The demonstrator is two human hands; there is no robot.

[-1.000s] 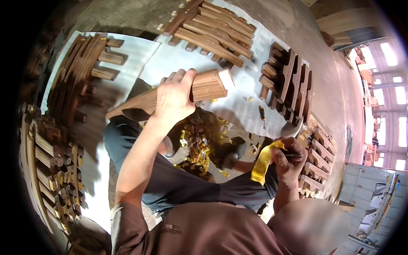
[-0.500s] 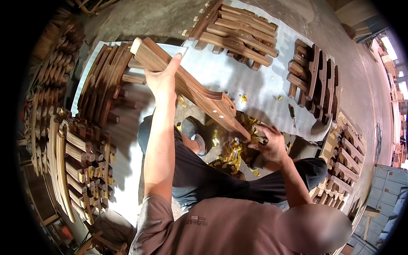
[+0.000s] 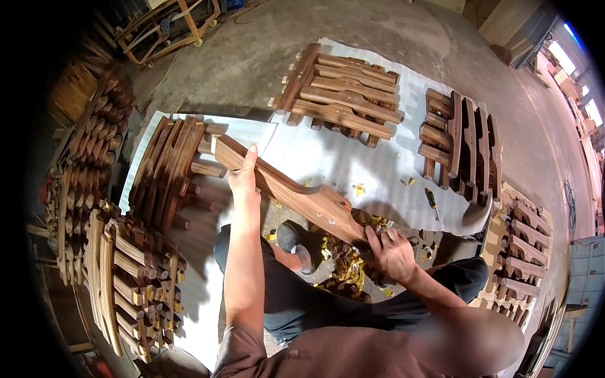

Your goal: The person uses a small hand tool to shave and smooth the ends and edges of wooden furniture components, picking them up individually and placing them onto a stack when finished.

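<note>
We see the head [image 3: 467,343] only as a blur. The right hand [image 3: 394,255] hides one end of the board [image 3: 293,196]. The bottom edge cuts off our shirt [image 3: 343,349].

A screwdriver [image 3: 431,199] is laid near the near right corner of a white sheet [image 3: 299,146]. Beyond the far left corner of a second sheet [image 3: 258,130], a wheeled wooden trolley [image 3: 171,48] is parked on the concrete floor [image 3: 265,57].

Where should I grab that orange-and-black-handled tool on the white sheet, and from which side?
Probably by the handle, coming down from above: it lies flat, its handle thicker than the slim shaft and at the far end.
</note>
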